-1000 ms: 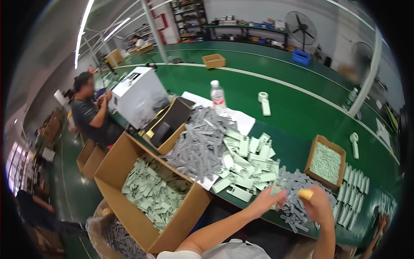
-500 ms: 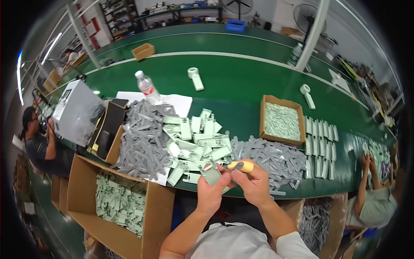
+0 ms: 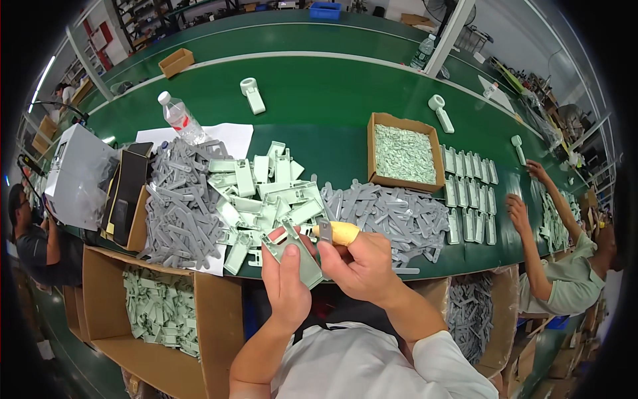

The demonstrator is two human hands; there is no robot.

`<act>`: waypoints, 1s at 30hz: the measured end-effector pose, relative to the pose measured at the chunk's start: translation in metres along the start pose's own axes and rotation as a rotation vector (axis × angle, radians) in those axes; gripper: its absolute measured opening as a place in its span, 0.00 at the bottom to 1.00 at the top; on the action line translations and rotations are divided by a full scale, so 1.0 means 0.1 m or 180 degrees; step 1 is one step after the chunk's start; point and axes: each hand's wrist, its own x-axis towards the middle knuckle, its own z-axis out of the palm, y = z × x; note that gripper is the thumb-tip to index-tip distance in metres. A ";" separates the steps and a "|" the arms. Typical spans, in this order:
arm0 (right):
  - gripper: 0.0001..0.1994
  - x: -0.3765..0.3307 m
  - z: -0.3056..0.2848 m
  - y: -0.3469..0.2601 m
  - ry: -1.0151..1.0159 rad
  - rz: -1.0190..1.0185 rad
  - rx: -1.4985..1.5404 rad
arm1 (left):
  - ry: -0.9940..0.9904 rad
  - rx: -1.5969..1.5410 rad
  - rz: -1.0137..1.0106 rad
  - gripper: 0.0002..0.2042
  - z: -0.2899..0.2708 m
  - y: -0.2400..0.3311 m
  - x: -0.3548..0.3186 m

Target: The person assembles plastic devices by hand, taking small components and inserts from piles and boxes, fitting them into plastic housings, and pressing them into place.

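Pale green flat plastic plate [image 3: 294, 256] gripped in left hand [image 3: 287, 282]; small grey plastic strip [image 3: 325, 231] pinched by right hand [image 3: 362, 266], yellow-capped fingers [image 3: 344, 233], above green table [image 3: 319, 120].

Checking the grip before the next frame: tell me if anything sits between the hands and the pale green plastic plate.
Nothing visible does. The left hand holds the pale green plastic plate directly, and the right hand brings a small grey piece to its top edge.

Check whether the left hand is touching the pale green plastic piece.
Touching. The head view shows the left hand wrapped around the pale green plastic piece, thumb across its face, lifted clear of the pile. The right hand holds a small grey part beside it.
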 end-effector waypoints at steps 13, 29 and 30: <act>0.09 0.01 0.09 0.01 0.0033 0.0059 -0.0422 | -0.0025 0.0345 0.0230 0.15 0.05 0.06 0.03; 0.09 0.01 0.08 0.08 0.0081 -0.0696 -0.0746 | -0.0108 0.1031 0.0470 0.15 0.04 -0.04 -0.03; 0.09 0.01 0.07 0.10 0.0089 -0.0704 -0.0686 | -0.0139 0.1152 0.0532 0.15 0.04 -0.04 -0.02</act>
